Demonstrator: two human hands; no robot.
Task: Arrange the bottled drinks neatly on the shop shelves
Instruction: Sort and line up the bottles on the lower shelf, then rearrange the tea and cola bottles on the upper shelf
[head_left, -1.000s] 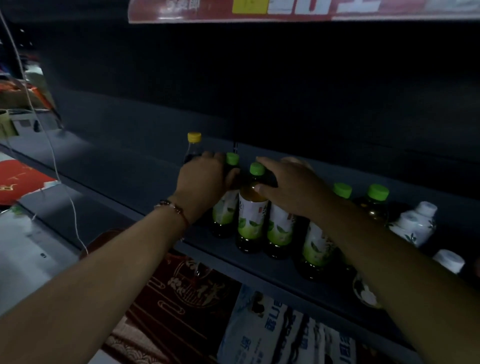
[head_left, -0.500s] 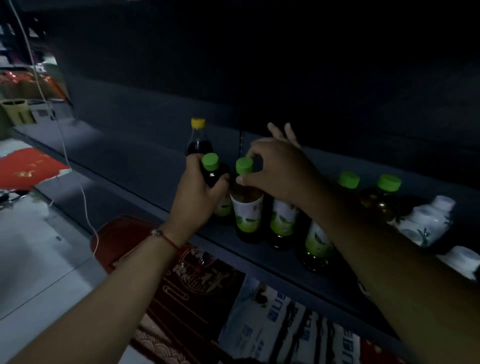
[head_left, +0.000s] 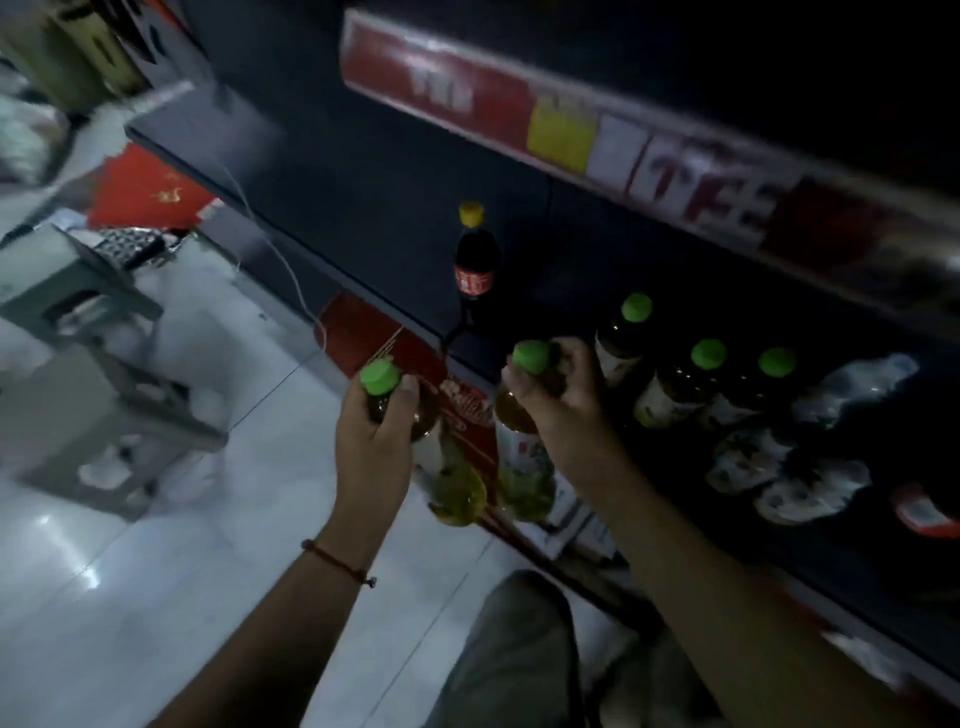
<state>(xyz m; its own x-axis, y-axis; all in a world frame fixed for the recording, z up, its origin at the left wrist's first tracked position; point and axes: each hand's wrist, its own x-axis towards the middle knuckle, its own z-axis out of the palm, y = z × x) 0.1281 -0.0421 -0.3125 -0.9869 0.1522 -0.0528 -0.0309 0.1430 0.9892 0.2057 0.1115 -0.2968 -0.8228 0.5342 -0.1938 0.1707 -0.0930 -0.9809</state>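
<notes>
At the far left a grey stool (head_left: 78, 291) stands on the pale tiled floor (head_left: 156, 571), with a red sheet (head_left: 150, 189) lying beyond it and a thin white cable (head_left: 291, 275) hanging down past the end of the dark shelf (head_left: 363, 208). Next comes the left hand (head_left: 376, 431), a red cord bracelet (head_left: 337, 560) on its wrist, its fingers curled round the neck of a green-capped tea bottle (head_left: 452, 483); that bottle hangs out in front of the shelf, over the floor and clear of the shelf board, its cap (head_left: 381, 378) poking up above the thumb. Behind it, alone on the shelf, stands a dark cola bottle (head_left: 475, 260) with a yellow cap and a red label. Just to the right, the right hand (head_left: 558, 387) is wrapped round the neck of a second green-capped tea bottle (head_left: 524, 467), held at the shelf's front edge close beside the first; whether it touches the shelf cannot be told through the blur. Further right three more green-capped bottles (head_left: 670, 395) stand upright on the shelf, near one another, and past them lie white patterned bottles (head_left: 795, 467), too blurred to describe closely. Above everything runs a red, yellow and white price strip (head_left: 571, 135) along the upper shelf edge. At the bottom edge, grey trousers (head_left: 519, 660) show.
</notes>
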